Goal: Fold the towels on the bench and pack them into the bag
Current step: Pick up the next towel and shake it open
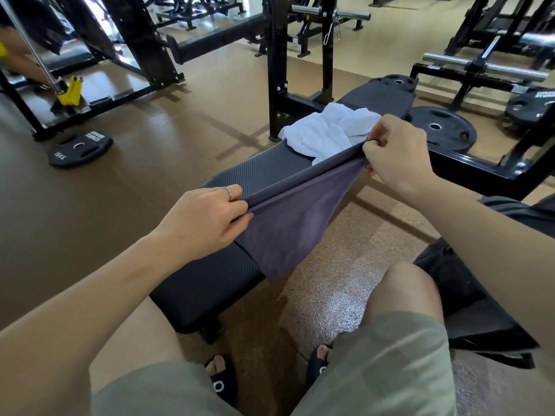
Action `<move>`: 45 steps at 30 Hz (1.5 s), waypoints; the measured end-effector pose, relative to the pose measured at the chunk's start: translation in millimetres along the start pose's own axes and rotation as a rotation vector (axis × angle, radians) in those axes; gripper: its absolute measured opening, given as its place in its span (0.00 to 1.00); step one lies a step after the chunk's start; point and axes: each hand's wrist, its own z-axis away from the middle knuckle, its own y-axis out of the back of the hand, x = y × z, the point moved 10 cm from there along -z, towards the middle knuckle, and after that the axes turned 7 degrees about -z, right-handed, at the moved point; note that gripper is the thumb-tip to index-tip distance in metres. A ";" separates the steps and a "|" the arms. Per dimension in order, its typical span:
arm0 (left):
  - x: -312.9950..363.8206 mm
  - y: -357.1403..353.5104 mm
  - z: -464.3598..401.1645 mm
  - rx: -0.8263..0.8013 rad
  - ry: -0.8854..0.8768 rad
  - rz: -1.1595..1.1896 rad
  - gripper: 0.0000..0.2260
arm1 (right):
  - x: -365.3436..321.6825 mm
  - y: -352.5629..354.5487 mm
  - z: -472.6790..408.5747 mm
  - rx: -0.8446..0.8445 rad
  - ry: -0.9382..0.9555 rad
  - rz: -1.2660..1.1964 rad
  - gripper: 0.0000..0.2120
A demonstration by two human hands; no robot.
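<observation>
Both hands pinch the grey towel [288,211] taut above the table [270,166]: left hand [207,217] at eight o'clock, right hand [393,151] at two; white towel [324,130] beyond.

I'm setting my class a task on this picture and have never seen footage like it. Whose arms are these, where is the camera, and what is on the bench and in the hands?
The camera sits on a person's head and looks forward and down, so the arms are the wearer's own. They are in a gym, at a black padded bench. The left hand and the right hand each pinch one end of a grey towel, stretching its top edge between them while the rest hangs down off the bench's side. Further along the bench lies a crumpled white towel, not yet folded. A dark fabric item, possibly the bag, lies on the floor by the right knee.
</observation>
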 end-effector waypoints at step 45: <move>5.4 69.0 -52.8 -0.019 0.209 0.706 0.06 | -102.6 -65.4 96.3 -0.538 0.201 -0.564 0.13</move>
